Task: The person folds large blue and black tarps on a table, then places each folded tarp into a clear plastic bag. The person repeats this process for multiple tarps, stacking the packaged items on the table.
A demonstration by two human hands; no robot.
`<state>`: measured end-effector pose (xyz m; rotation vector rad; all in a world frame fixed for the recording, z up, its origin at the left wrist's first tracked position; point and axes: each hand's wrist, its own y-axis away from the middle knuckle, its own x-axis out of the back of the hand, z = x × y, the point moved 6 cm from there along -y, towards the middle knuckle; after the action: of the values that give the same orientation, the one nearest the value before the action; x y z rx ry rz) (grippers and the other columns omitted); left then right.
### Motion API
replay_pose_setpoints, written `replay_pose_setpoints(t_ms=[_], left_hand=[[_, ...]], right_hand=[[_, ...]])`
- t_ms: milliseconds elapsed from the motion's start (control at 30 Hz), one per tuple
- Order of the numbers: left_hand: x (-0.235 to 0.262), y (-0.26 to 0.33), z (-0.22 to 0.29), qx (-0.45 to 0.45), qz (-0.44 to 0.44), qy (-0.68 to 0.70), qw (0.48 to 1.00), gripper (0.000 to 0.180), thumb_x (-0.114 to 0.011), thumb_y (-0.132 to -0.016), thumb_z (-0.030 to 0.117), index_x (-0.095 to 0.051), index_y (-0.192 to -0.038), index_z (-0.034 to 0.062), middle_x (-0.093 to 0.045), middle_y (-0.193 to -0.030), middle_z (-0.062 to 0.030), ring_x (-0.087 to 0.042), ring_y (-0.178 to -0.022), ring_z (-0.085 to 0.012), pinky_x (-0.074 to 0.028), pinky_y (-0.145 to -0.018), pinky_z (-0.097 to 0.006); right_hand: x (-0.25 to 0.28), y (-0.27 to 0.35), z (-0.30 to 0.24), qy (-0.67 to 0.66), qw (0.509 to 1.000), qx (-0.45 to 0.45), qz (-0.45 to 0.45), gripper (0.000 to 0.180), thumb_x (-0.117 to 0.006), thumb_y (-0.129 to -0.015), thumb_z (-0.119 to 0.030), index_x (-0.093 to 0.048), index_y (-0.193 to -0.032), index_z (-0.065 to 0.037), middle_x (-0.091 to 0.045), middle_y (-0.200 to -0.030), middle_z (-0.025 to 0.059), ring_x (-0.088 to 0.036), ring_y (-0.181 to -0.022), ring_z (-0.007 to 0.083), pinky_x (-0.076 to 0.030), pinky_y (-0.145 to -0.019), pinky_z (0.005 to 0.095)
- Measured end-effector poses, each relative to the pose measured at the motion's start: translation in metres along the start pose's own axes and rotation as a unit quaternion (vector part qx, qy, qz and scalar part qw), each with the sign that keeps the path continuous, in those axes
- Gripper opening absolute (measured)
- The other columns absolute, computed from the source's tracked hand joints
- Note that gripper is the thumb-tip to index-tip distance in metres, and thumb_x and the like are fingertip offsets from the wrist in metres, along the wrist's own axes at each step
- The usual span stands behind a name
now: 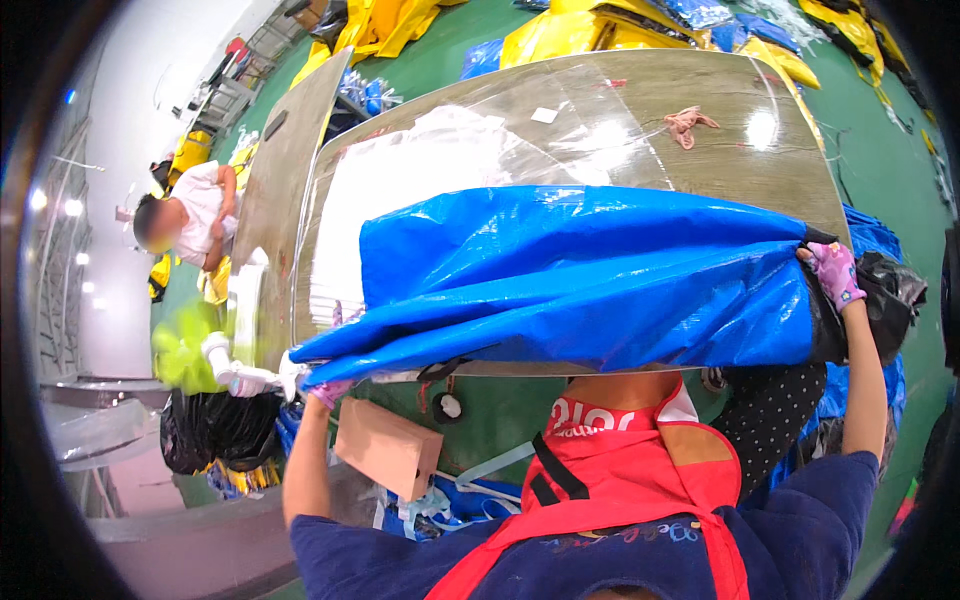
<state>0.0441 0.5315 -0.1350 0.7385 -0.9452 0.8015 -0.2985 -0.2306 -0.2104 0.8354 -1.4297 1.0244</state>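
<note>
A large blue tarpaulin bag (580,285) with black end material lies stretched and creased across the table in front of me. Its right end is gripped by my right hand (835,272), in a pink flowered glove with bare fingertips, the thumb closed on the blue and black edge. My left hand (330,392), also in a pink glove, is closed at the bag's near left corner; the blue fabric covers most of its fingers. Behind the bag, at left, white plastic sheets (430,150) lie in a pile. A clear plastic sheet (575,120) is spread beside them.
On the wood-patterned table (740,85) lie a crumpled pinkish cloth (690,126) and a white card (544,115). A green fan (190,350) stands left, near a cardboard box (388,447). A person (195,210) sits at another table. Yellow bags (560,38) lie beyond.
</note>
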Motion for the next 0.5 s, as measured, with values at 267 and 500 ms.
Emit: replay_pose_setpoints(t_ms=[267,500], left_hand=[[-0.008,-0.048,-0.041,0.147,0.154,0.041,0.976,0.057,-0.058,-0.092,0.045,-0.060,-0.116,-0.0070,-0.065,-0.107,-0.0232,-0.061,-0.101,-0.0332,-0.045,-0.091,-0.040],[-0.015,-0.083,-0.008,0.290,0.008,-0.296,0.910,0.068,-0.056,-0.087,0.053,-0.052,-0.132,0.0020,-0.061,-0.118,-0.0267,-0.059,-0.111,-0.0406,-0.044,-0.097,-0.046]], right_hand=[[0.041,-0.004,-0.033,0.113,0.993,0.024,0.017,0.036,-0.051,-0.093,-0.043,-0.067,-0.076,-0.016,-0.066,-0.067,0.0101,-0.065,-0.063,0.0305,-0.049,-0.056,0.0432],[0.016,-0.017,-0.042,0.100,0.980,0.002,-0.171,0.052,-0.043,-0.093,-0.056,-0.075,-0.089,-0.015,-0.069,-0.081,0.0138,-0.069,-0.083,0.0276,-0.054,-0.076,0.0401]])
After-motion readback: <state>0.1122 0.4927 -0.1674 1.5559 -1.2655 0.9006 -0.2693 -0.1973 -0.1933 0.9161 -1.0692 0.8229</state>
